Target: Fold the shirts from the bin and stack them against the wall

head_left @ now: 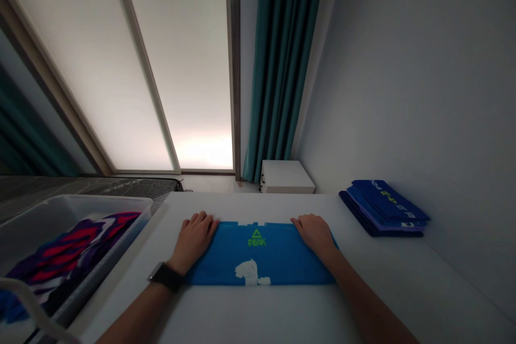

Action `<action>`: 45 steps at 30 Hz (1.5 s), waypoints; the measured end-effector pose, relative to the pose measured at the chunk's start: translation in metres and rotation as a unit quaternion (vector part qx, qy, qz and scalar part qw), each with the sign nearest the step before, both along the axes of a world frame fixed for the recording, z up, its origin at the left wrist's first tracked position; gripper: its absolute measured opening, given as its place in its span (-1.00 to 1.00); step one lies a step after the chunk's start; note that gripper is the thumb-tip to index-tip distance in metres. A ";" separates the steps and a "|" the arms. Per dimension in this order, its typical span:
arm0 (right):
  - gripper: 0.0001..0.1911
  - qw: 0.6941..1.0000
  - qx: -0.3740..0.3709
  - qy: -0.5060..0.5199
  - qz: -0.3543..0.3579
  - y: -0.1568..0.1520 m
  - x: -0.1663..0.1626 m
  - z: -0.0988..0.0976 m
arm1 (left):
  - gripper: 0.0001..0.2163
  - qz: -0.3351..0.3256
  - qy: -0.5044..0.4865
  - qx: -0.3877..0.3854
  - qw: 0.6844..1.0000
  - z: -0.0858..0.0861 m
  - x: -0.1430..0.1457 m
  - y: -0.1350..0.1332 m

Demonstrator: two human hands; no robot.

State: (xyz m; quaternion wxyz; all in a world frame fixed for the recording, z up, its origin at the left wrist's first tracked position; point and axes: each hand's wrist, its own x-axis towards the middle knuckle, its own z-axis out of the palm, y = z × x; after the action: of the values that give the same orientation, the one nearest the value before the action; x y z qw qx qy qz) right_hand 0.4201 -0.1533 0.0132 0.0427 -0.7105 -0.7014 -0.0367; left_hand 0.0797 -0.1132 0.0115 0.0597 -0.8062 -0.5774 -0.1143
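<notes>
L wrist (174,265) | blk watch strap (167,278) | gry case (155,271) | forearms (365,298) bare

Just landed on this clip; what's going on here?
A person has both hands on a folded blue cloth lying on a white table. The left hand is at its far left corner, the right hand near its far right one; whether they grip is unclear. A folded stack sits to the right, and a bin of crumpled fabric to the left.

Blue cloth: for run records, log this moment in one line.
blue cloth: flat on table; left hand: on left end; right hand: on right end
</notes>
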 end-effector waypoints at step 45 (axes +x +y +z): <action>-0.25 0.992 -0.040 0.089 0.082 -0.042 -0.060 -0.010 | -0.48 -0.191 -0.038 -0.032 0.980 -0.015 0.044 -0.047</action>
State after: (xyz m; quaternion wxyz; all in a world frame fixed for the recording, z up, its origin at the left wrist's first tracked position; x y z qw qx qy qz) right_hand 0.3600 -0.1950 0.0030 0.0797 -0.6525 -0.7513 0.0583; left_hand 0.1236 -0.1606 -0.0039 -0.0108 -0.8982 -0.4181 -0.1355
